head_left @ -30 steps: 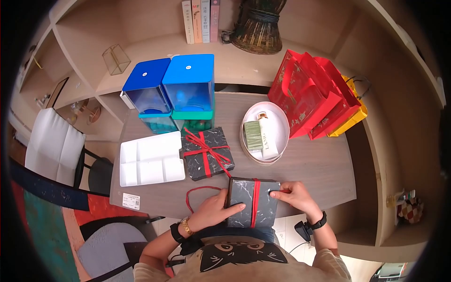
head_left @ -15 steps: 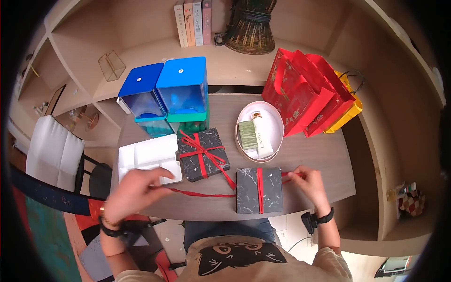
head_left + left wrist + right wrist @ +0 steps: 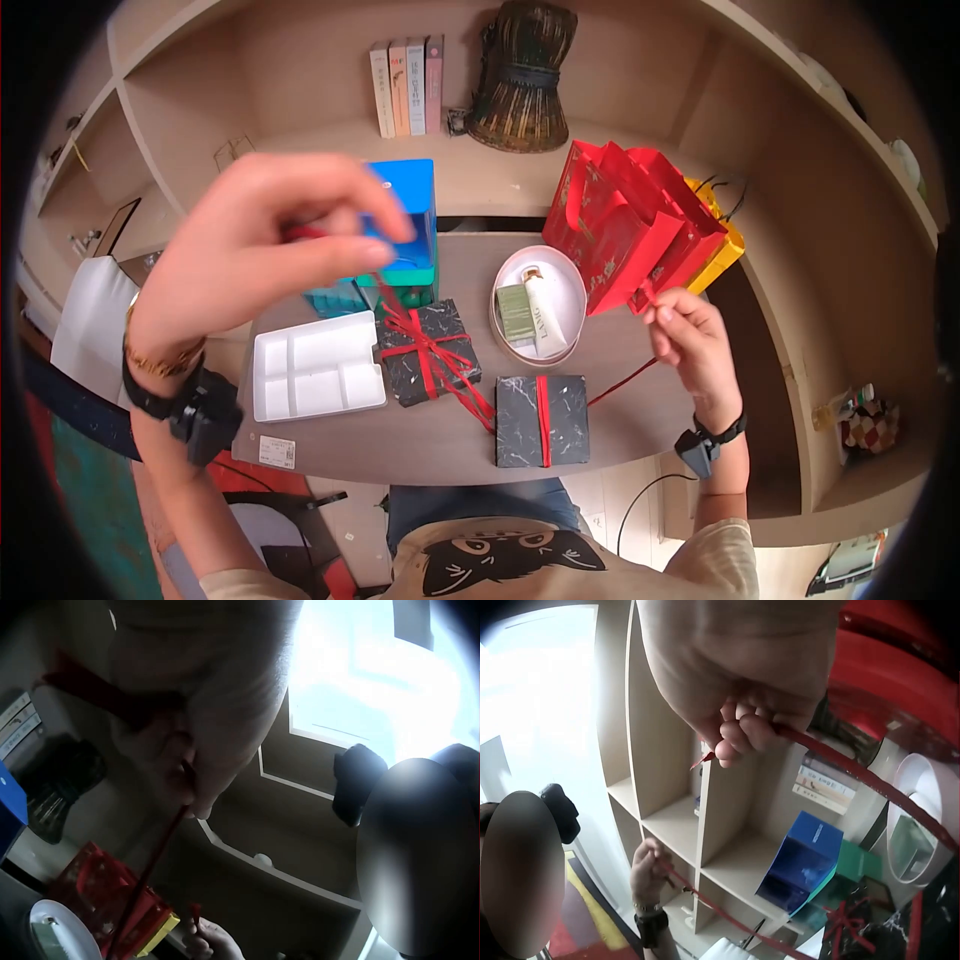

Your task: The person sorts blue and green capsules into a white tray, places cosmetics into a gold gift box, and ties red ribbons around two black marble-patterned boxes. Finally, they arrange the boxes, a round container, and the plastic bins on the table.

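Note:
A black marbled gift box (image 3: 517,425) lies near the table's front edge, a red ribbon (image 3: 543,420) running down its middle. Raised high at the left, my left hand (image 3: 265,235) pinches one ribbon end between thumb and fingers; in the left wrist view that ribbon (image 3: 154,859) slopes down taut. On the other side my right hand (image 3: 695,345) grips the opposite end above the table, its fingers curled round the ribbon (image 3: 855,771) in the right wrist view. Behind and left of this box sits a second marbled box (image 3: 408,378), tied with a red bow; the left ribbon overlaps it.
A white divided tray (image 3: 310,335) lies at left, near blue-lidded containers (image 3: 410,200) partly behind my left hand. The round box (image 3: 497,335) holds a tube and a green packet. Red gift bags (image 3: 610,230) and a yellow bag (image 3: 725,255) stand back right.
Both hands have left the box's sides and risen, drawing the ribbon ends out: the left far up and leftward, the right up and rightward. The box now rests flat on the table.

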Demonstrator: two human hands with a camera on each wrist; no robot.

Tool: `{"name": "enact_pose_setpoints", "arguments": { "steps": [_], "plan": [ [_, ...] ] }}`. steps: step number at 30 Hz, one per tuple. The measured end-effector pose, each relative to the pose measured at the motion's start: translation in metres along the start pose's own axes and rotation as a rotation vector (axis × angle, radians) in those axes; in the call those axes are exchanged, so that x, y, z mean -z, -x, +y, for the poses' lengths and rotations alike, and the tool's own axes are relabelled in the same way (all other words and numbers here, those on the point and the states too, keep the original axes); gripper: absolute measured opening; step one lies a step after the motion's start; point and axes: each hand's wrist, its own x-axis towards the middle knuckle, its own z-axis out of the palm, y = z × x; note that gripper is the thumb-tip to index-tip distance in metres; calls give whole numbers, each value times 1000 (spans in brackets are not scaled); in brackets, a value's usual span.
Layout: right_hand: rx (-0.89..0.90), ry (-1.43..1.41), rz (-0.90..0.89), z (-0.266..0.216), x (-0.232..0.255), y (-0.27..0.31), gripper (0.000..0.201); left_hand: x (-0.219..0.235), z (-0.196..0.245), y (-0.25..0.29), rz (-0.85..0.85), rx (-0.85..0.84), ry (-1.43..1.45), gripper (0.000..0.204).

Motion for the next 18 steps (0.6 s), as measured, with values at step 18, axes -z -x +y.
{"name": "enact_pose_setpoints", "arguments": {
  "steps": [18],
  "plan": [
    [-33,11,-272,-1,-39,-12,20,-88,53,-159,-186,-625,-47,18]
  ]
}}
